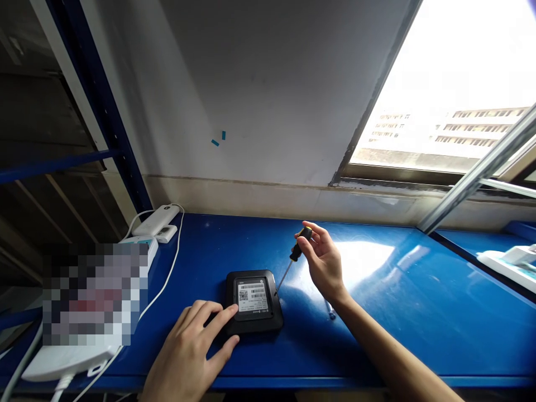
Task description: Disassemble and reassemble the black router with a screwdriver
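Note:
A flat black square device (275, 322) with a white printed label (253, 297) lies on the blue tabletop. My right hand (324, 262) grips a black-and-yellow screwdriver (296, 252) by its handle. Its thin shaft slants down to the left, and the tip meets the right edge of the label recess; I cannot make out a screw there. With fingers apart, my left hand (195, 343) rests at the device's left side, its index fingertip by the label's lower left corner and the thumb near the front edge. A small shiny metal piece (330, 311) lies below my right wrist, partly hidden.
On the left stands a white unit (71, 357), partly blurred out, with a white cable (172, 265) running along the table. Behind it sits a white box-shaped device (157, 219). A metal post (464, 181) rises at the right, with a white object (508, 262) beyond it.

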### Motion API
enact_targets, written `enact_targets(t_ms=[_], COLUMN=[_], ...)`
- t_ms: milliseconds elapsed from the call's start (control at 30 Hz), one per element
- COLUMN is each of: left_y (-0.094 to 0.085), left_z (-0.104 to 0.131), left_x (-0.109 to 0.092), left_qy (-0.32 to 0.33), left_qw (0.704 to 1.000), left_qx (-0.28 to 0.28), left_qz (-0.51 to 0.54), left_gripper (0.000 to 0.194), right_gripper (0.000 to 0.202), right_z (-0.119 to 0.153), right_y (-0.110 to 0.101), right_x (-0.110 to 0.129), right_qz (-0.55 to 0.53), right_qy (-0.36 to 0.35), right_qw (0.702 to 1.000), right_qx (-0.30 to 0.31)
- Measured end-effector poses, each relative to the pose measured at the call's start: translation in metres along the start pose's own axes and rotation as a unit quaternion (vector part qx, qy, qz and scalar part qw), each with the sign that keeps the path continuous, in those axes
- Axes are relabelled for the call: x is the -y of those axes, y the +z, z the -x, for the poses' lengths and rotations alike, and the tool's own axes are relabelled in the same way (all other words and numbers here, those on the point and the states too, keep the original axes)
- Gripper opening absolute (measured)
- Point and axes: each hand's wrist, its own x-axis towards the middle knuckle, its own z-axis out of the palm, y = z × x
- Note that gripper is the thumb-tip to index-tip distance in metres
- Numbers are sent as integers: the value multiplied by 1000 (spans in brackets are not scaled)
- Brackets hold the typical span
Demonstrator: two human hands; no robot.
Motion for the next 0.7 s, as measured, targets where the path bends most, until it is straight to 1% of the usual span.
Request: enact_targets(t_ms=[133,267,700], left_y=[0,1,2], left_z=[1,1,2], left_x=[0,0,1], left_qy=[-6,-1,-6], left_qw=[1000,1000,1000], left_qx=[10,8,16], left_qz=[6,4,9], left_gripper=[35,35,36], right_gripper=[39,39,36], right_z=[5,11,15], right_y=[4,8,9], right_x=[3,8,13], right_qz=[-20,-22,-49], right_qy=[18,23,10], right_qw=[998,994,995], right_qx=[64,102,82])
